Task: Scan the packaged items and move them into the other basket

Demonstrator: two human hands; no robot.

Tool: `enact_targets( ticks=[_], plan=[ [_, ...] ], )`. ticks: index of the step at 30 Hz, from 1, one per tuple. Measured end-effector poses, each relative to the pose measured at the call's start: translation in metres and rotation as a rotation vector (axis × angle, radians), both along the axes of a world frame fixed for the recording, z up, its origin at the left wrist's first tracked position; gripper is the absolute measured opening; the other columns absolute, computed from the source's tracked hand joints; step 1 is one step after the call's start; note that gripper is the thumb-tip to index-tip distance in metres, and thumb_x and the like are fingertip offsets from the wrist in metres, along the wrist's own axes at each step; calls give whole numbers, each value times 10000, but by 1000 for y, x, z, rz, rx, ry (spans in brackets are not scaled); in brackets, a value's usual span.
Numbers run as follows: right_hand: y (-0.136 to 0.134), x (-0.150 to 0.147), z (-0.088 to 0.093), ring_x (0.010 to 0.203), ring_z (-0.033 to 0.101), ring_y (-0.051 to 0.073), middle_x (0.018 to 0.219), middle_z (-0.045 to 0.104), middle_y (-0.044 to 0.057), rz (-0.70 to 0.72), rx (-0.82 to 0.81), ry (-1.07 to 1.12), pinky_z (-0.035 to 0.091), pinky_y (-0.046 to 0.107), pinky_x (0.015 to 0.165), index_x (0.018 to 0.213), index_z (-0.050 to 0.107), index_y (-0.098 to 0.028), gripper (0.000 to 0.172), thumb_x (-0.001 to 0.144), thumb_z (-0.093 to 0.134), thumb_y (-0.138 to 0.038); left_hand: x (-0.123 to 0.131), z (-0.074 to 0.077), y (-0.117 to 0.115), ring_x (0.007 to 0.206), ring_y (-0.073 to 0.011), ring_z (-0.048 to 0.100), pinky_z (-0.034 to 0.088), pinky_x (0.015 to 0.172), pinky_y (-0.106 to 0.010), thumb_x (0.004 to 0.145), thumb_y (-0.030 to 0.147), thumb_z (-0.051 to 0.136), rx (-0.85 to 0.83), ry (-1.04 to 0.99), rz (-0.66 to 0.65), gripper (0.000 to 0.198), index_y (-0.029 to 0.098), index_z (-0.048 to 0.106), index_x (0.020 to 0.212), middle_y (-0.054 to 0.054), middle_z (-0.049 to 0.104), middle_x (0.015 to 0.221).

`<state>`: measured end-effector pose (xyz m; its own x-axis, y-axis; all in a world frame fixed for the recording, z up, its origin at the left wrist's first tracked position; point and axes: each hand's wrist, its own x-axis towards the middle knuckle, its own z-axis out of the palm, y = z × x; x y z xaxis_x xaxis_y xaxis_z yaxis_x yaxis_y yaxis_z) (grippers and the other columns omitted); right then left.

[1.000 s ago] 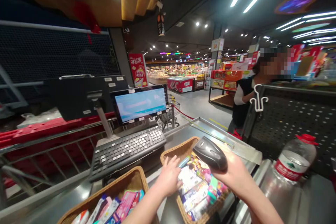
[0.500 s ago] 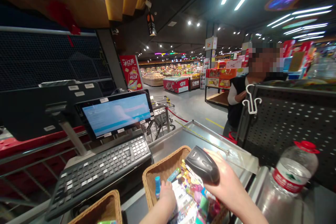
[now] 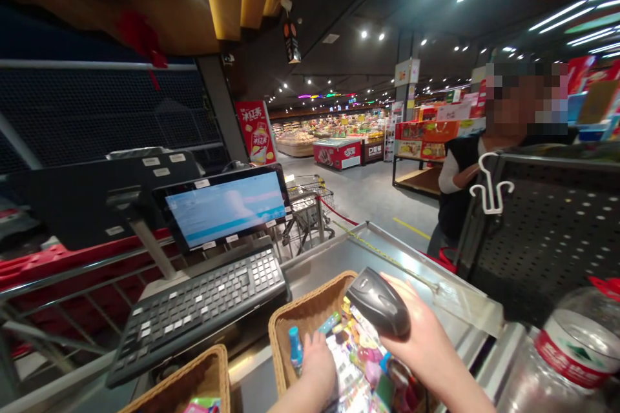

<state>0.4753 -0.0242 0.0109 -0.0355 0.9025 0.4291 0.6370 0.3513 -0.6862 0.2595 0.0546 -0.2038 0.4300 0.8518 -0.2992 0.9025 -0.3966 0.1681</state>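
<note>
Evidently, in the head view, the work looks under way rather than finished: the right hand (image 3: pixel 414 321) grips a black scanner (image 3: pixel 380 303) above the right basket (image 3: pixel 275 352), and packaged goods (image 3: pixel 347 368) lie inside it. How many of these are dealt with and how many are left, I cannot tell. The left hand (image 3: pixel 318 359) is lowered into the same basket, fingers slightly spread, just beside one blue tube (image 3: pixel 295 350); whether it holds anything I cannot tell.

Counted, there is one scanner and two baskets, the left basket (image 3: pixel 225 377) near and cut off at the bottom; one keyboard (image 3: pixel 203 311) and one lit screen (image 3: pixel 225 211) to the left; one large bottle (image 3: pixel 571 356) near right; one white hanger (image 3: pixel 491 187) and one other person (image 3: pixel 451 210) farther off. The goods overlap too much to count.
</note>
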Motion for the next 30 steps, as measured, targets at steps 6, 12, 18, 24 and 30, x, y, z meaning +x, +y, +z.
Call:
enact_targets(
  ticks=[6, 12, 18, 24, 30],
  plan=[
    [1, 3, -5, 1331, 513, 385, 1305, 658, 161, 2, -5, 8, 269, 673, 1177, 1195, 661, -195, 501, 702, 716, -265, 14, 1, -10, 1381, -404, 398, 157, 1189, -595, 726, 215, 639, 11, 135, 7, 527, 155, 677, 1248, -206, 565, 1410],
    [2, 4, -5, 1323, 524, 378, 1320, 650, 149, -12, 16, 28, 316, 655, 1163, 1199, 659, -204, 501, 701, 694, -247, 16, 10, -11, 1256, -409, 522, 239, 1141, -636, 749, 179, 597, 40, 155, 37, 403, 175, 740, 1126, -187, 685, 1223],
    [0, 10, -4, 1318, 533, 382, 1288, 676, 129, -33, 41, 1, 356, 641, 1145, 1185, 679, -214, 495, 692, 672, -248, 4, 44, -1, 1154, -318, 618, 192, 1191, -592, 796, 148, 496, 110, 36, 67, 355, 209, 750, 1036, -130, 733, 1087],
    [0, 12, -4, 1310, 538, 381, 1304, 659, 145, -64, 61, -47, 311, 657, 1160, 1253, 632, -192, 551, 703, 637, -238, -37, 106, 2, 1383, -283, 443, 122, 1200, -625, 875, 212, 481, 315, -220, 108, 253, 242, 722, 944, -56, 630, 1362],
    [1, 5, -8, 1338, 511, 386, 1319, 646, 140, -51, 71, -169, 255, 671, 1179, 1301, 589, -195, 549, 766, 653, -303, -77, 167, -6, 1383, -305, 426, 191, 1141, -689, 939, 210, 426, 605, -291, 118, 275, 228, 668, 811, -61, 621, 1342]
  ],
)
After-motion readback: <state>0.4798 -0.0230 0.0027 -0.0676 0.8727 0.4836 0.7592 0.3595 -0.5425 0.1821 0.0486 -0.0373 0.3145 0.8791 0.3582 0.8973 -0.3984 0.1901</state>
